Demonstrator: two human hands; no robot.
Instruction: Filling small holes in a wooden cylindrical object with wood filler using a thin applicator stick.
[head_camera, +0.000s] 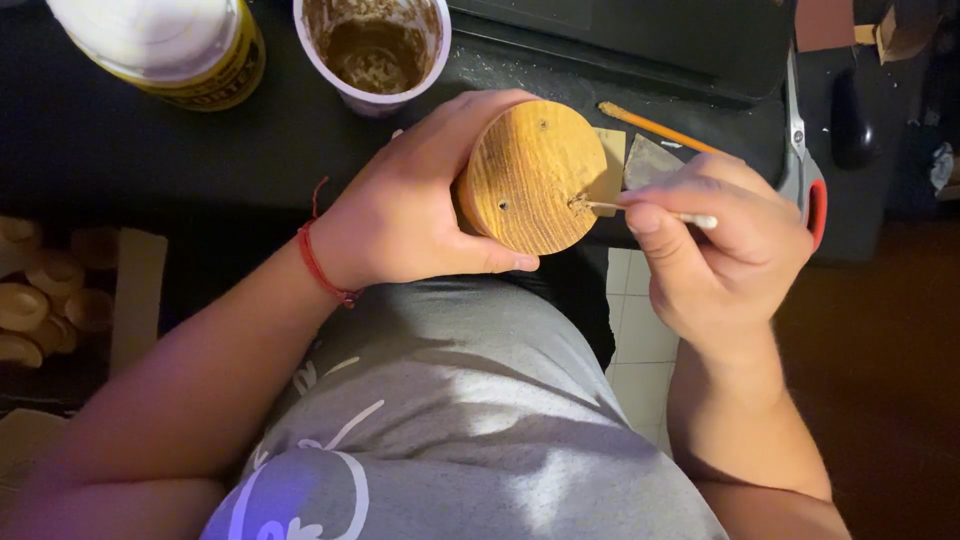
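You've got the wood disc (530, 177) at the worktop's (200, 150) front edge, cup (372, 48) behind it, bottle (165, 45) back-left, pencil (655, 127) right.

there is one view only, from a camera worn on the person's head. it looks steeply down along the chest and lap, so the grey shirt (450, 420) fills the lower middle and both forearms run up from the bottom corners. it sits close: the left hand (420, 205) and right hand (720, 240) lie near the centre of the frame. the dark table (150, 150) crosses the top, its far side cut off, and tiled floor (635, 340) shows below its edge
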